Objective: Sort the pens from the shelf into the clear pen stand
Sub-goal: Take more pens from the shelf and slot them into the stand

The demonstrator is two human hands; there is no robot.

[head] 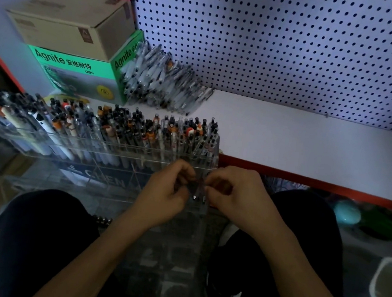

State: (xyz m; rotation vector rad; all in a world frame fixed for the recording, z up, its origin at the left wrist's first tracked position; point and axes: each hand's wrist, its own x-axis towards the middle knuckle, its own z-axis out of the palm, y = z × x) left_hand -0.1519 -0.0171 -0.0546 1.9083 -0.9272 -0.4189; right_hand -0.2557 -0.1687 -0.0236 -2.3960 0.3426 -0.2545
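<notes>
Head view: both hands meet low over the front of the stand [187,164], fingers curled. The left hand [168,190] and right hand [236,196] pinch a few dark pens [198,189] between them, tips toward each other, over the stand's near right corner. How many pens there are is too dim to tell.

Just beyond the knuckles the stand's back rows are already packed with pens, leaning left. Far past the left hand, up on the shelf [303,142], the unsorted pile [164,81] slumps against a green box [80,75], which carries a cardboard box [69,22].

Risks, as I judge them:
- The pinch is shared by two hands in poor light (a slim barrel slips easily), so a pen could drop between the knees to the floor.
- The clear dividers are hard to see; a pen may land in the wrong cell or catch on a wall and tip out.
- The stand seems to sit partly off the shelf edge near the lap, so a push downward could tilt it and spill the full rows.
- Reaching over those rows for the pile could knock leaning pens.
</notes>
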